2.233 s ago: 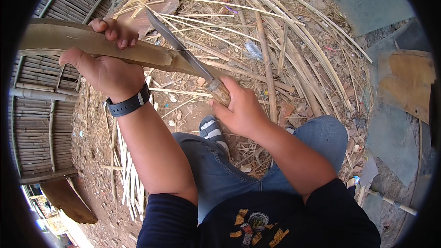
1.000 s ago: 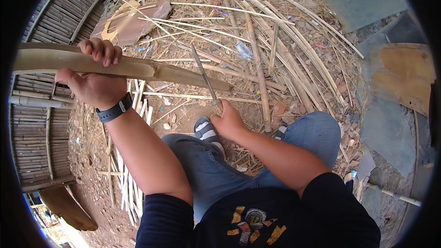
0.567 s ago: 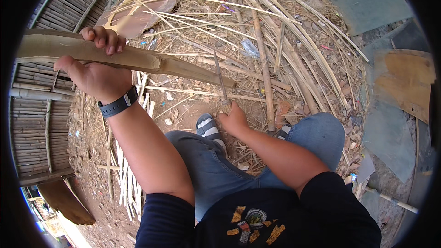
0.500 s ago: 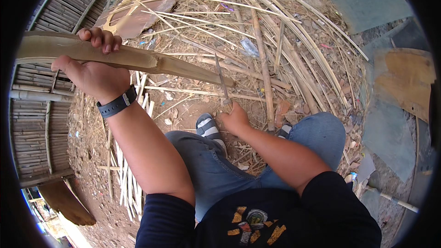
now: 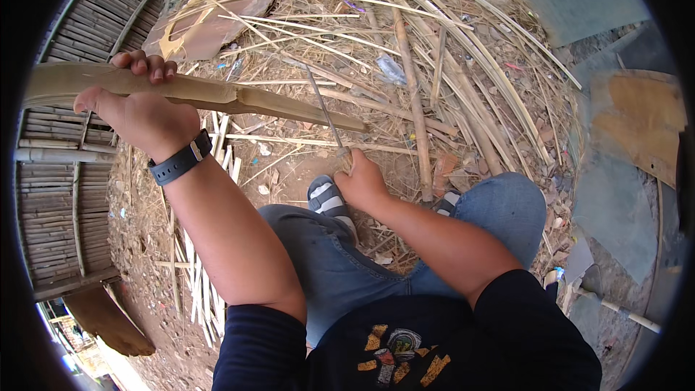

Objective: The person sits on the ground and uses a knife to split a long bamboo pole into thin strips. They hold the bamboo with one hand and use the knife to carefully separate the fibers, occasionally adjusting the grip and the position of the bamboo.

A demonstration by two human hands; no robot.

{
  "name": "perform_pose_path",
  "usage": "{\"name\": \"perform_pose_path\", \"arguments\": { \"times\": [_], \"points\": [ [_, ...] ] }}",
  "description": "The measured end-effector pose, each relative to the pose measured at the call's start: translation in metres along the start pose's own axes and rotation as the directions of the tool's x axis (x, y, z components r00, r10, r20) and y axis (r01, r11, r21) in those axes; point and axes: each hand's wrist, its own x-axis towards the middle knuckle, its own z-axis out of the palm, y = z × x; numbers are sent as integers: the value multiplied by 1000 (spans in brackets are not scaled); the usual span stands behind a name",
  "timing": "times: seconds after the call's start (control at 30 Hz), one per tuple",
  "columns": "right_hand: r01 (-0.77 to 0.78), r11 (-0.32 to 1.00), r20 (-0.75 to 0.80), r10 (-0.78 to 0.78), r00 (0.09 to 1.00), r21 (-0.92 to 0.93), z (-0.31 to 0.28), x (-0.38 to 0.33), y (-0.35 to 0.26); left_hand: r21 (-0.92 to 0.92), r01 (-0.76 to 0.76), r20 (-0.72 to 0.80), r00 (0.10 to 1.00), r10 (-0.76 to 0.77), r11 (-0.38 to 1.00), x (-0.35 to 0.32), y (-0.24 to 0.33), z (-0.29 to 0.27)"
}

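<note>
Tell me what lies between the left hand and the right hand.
In the head view, the tapering bamboo piece held by the left hand runs toward the knife blade rising from the right hand; below it, bare dirt with thin splints.

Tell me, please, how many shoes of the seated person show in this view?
2: a striped shoe below the right hand, beside the left knee, and a second shoe, mostly hidden behind the right knee.

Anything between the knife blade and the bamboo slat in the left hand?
Nothing visible. The right hand holds the knife with its blade running up across the bamboo slat, which the left hand grips. Only air and ground litter lie around them; whether blade and slat touch is unclear.
</note>
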Motion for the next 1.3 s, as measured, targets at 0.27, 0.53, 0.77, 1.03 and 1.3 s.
{"name": "perform_pose_path", "arguments": {
  "times": [0.27,0.53,0.77,1.03,1.3],
  "points": [
    [16,992,31,-20,999,122,0,-7,9,87,-23,-92,995,31,996,-12,5,15],
    [172,975,48,-181,982,143,-11,-12,-39,94,-21,-106,994,31,995,-9,4,11],
    [-76,997,5,76,997,11,13,0,36,106,-20,-124,992,33,994,-11,6,16],
    [20,995,82,-28,996,94,-23,-1,-35,75,-27,-25,999,29,997,-8,-2,11],
    [-82,996,19,83,996,-24,-2,23,35,72,-24,-29,999,26,997,-5,1,10]
  ]
}}
